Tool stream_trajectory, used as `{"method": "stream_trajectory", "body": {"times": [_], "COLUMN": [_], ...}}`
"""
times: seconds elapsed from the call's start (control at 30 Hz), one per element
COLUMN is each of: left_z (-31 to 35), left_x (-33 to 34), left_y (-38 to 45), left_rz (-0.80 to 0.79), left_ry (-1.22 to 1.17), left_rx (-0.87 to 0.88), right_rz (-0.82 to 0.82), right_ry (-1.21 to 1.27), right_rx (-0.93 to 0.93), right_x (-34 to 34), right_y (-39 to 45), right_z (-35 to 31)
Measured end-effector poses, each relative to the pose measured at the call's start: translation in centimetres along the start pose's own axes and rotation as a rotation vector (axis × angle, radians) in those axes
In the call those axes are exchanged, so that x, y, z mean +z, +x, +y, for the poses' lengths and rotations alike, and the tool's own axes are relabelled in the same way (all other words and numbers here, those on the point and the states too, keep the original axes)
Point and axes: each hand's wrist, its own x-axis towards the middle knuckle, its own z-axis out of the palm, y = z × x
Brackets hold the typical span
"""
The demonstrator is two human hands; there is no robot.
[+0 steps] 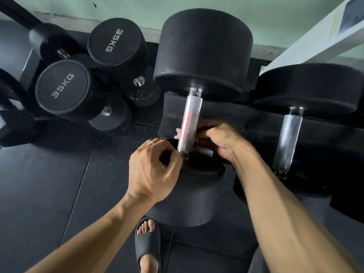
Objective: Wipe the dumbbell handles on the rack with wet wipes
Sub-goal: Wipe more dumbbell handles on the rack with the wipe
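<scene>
A big black dumbbell lies on the rack [246, 117] in the middle of the view, its knurled chrome handle [190, 123] running toward me. A small white bit of wet wipe [177, 133] shows just left of the handle's near half. My right hand [218, 140] reaches in from the right and its fingers curl under the handle, where the wipe passes. My left hand [153, 168] is at the handle's near end, fingers curled, fingertips against the collar; whether it holds the wipe is hidden. A second dumbbell handle [287, 140] lies on the rack to the right.
Two 35KG dumbbells [63, 85] and other black dumbbells lie on the floor at the left. A white frame beam [315, 36] slants at the top right. My sandalled foot [148, 245] stands on the black rubber floor below the rack.
</scene>
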Motion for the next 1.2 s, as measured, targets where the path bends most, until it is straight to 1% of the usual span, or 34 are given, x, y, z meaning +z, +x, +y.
{"method": "stream_trajectory", "body": {"times": [0.03, 0.07, 0.13, 0.17, 0.2, 0.23, 0.3, 0.33, 0.37, 0.47, 0.5, 0.53, 0.63, 0.7, 0.73, 0.83, 0.9, 0.97, 1.03, 1.1, 1.2], "left_z": [0.0, 0.0, 0.0, 0.0, 0.0, 0.0, 0.0, 0.0, 0.0, -0.1, -0.1, -0.1, -0.1, -0.2, -0.2, -0.2, -0.2, -0.3, -0.3, -0.5, -0.7], "left_x": [0.0, 0.0, 0.0, 0.0, 0.0, 0.0, 0.0, 0.0, 0.0, 0.0, -0.1, -0.1, 0.0, 0.1, 0.1, 0.0, -0.1, -0.1, 0.0, 0.1, 0.0], "left_y": [0.0, 0.0, 0.0, 0.0, 0.0, 0.0, 0.0, 0.0, 0.0, 0.0, 0.0, 0.0, 0.0, 0.0, 0.0, -0.1, -0.1, -0.2, -0.2, -0.2, -0.2], "left_rz": [0.001, 0.001, -0.001, 0.0, 0.001, 0.0, -0.003, -0.004, -0.005, -0.012, -0.011, -0.01, -0.01, -0.008, -0.008, -0.017, -0.024, -0.03, -0.038, -0.049, -0.066], "left_ry": [-0.002, -0.002, 0.006, 0.01, 0.012, 0.009, 0.0, -0.001, 0.001, 0.005, 0.003, 0.001, -0.008, -0.01, -0.01, -0.016, -0.012, -0.016, -0.021, -0.007, 0.014], "left_rx": [0.0, 0.002, 0.006, 0.008, 0.006, 0.004, 0.002, 0.001, 0.002, 0.003, 0.001, 0.0, 0.008, 0.016, 0.018, 0.014, 0.005, 0.003, 0.009, 0.022, 0.044], "right_rz": [-0.014, -0.05, -0.096, -0.094, -0.07, -0.041, 0.024, 0.036, 0.041, -0.007, 0.005, 0.031, 0.149, 0.219, 0.225, 0.213, 0.216, 0.253, 0.302, 0.368, 0.401], "right_ry": [0.033, 0.01, -0.202, -0.284, -0.304, -0.26, -0.025, 0.043, 0.02, -0.445, -0.482, -0.421, 0.105, 0.293, 0.312, 0.218, 0.253, 0.361, 0.403, 0.337, 0.095], "right_rx": [-0.001, 0.001, -0.015, -0.027, -0.026, -0.031, -0.047, -0.055, -0.065, -0.079, -0.07, -0.062, -0.108, -0.161, -0.168, -0.113, -0.088, -0.132, -0.203, -0.224, -0.159], "right_x": [0.2, 0.4, 0.2, 0.1, 0.0, -0.2, -0.3, -0.3, -0.4, -0.5, -0.5, -0.5, 0.4, 0.8, 1.0, 0.8, 1.0, 1.5, 2.2, 2.8, 2.6], "right_y": [-0.2, -0.6, -1.1, -1.1, -0.9, -0.7, -0.1, -0.1, -0.1, -0.7, -0.9, -0.7, -0.3, 0.1, -0.1, -1.6, -2.2, -1.2, 0.2, 0.7, -0.6], "right_z": [0.1, 0.5, 1.4, 1.4, 1.1, 0.7, 0.3, 0.4, 0.7, 2.0, 1.8, 1.4, -0.2, -0.8, -0.8, 0.0, 0.0, -0.9, -2.2, -2.3, -0.6]}}
